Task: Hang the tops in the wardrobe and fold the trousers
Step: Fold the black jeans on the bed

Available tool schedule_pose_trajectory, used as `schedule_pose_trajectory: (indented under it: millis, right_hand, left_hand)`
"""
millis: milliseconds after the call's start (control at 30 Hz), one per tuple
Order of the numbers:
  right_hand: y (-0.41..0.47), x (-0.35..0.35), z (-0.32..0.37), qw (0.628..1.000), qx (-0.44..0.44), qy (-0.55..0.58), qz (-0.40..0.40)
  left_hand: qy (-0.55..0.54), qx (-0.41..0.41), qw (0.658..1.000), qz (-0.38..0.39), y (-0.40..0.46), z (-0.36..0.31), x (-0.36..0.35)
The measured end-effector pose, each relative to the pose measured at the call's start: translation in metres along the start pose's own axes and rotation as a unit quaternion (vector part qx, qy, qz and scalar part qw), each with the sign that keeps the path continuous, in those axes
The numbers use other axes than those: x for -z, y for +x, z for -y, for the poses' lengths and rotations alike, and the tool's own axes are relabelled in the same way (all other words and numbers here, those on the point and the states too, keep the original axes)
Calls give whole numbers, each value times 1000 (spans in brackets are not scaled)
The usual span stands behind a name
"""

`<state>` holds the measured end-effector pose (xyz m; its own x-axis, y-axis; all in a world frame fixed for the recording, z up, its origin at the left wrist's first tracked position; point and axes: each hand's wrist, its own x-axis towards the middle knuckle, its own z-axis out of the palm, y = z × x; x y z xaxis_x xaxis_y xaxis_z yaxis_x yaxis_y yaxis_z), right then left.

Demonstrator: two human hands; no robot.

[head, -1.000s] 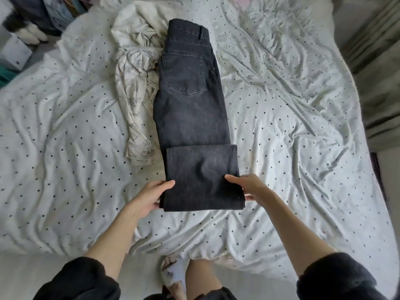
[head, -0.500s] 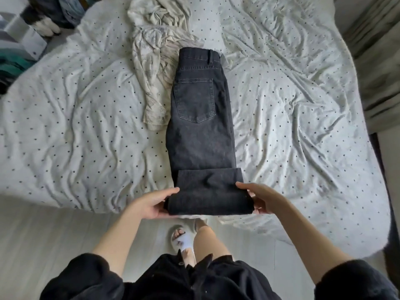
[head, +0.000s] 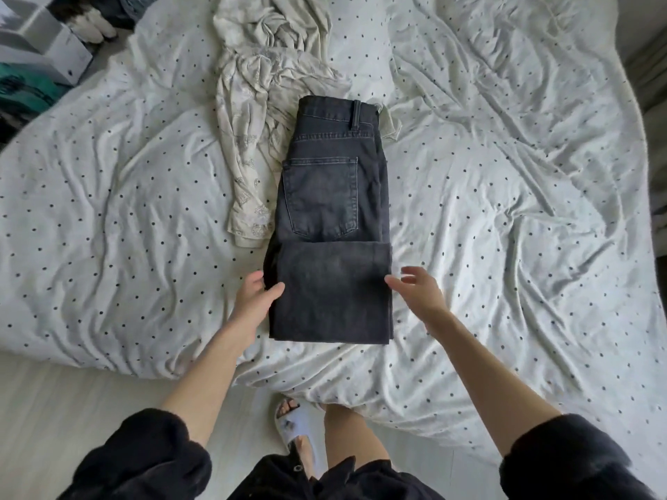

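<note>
A pair of black jeans [head: 330, 218] lies on the bed, the leg ends folded up over the thighs to just below the back pocket. My left hand [head: 252, 295] touches the left edge of the folded part with relaxed fingers. My right hand [head: 418, 292] hovers at the right edge, fingers spread and holding nothing. A crumpled cream patterned top [head: 252, 113] lies beside and partly under the jeans on the left.
The bed [head: 505, 211] has a rumpled white sheet with black dots. White boxes [head: 43, 48] and dark clutter stand at the far left. A curtain [head: 649, 66] hangs at the right. My slippered foot [head: 296, 424] stands on the pale floor.
The folded part has been folded further up the jeans, now reaching the pocket. Both hands have let go of the hem and moved to the sides of the fold.
</note>
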<state>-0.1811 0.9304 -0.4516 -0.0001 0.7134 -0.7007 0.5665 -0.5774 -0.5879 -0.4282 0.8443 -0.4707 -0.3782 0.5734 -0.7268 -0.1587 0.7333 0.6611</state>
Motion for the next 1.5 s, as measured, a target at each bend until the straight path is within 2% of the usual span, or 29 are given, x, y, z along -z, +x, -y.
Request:
schedule_pose_trajectory:
  millis: [133,167,367,533,633,800,933,1000,1067,1100,1133,1167,1233,1267,1300,1367,1500]
  right_hand:
    - [4,-15,-36,993,-69,-11,99]
    - [3,-17,-39,991,-75,-4,111]
    - [12,-16,-45,975,-149,61,156]
    - [18,3,-19,961,-196,28,196]
    - [20,16,10,956,-202,-5,215]
    - [30,37,78,964,-187,-5,187]
    - [50,54,144,970,-155,84,166]
    - [69,60,170,974,-90,152,141]
    - [84,54,184,979,15,183,83]
    - [91,47,183,987,71,136,35]
    - [94,39,177,991,126,45,-14]
    - [94,30,168,980,181,-75,-44]
    - [100,10,147,932,240,-271,-32]
    - [104,3,136,914,240,-326,-13]
    - [106,-1,128,905,231,-356,-2]
    - [119,-6,123,902,204,-380,6]
    - [145,-17,136,894,156,-420,26]
  left_hand:
    - [19,139,988,60,14,38,-8]
    - [14,152,986,63,14,42,-8]
    - [-35,191,978,72,20,43,-4]
    - [27,221,969,110,15,10,17]
    - [17,217,965,146,16,-24,32]
    - [9,180,973,147,33,-99,42]
    - [-21,90,992,86,60,-175,33]
    - [-40,11,996,75,79,-205,26]
    - [-33,-68,995,63,98,-216,15]
    - [15,-108,992,61,107,-215,8]
    - [103,-148,981,67,111,-209,-1]
    - [210,-188,956,80,113,-197,-8]
    - [380,-237,889,98,126,-170,-23]
    - [432,-251,862,90,131,-158,-28]
    - [470,-258,841,76,133,-151,-30]
    - [507,-257,820,57,144,-147,-34]
    - [541,-214,810,73,168,-153,-39]
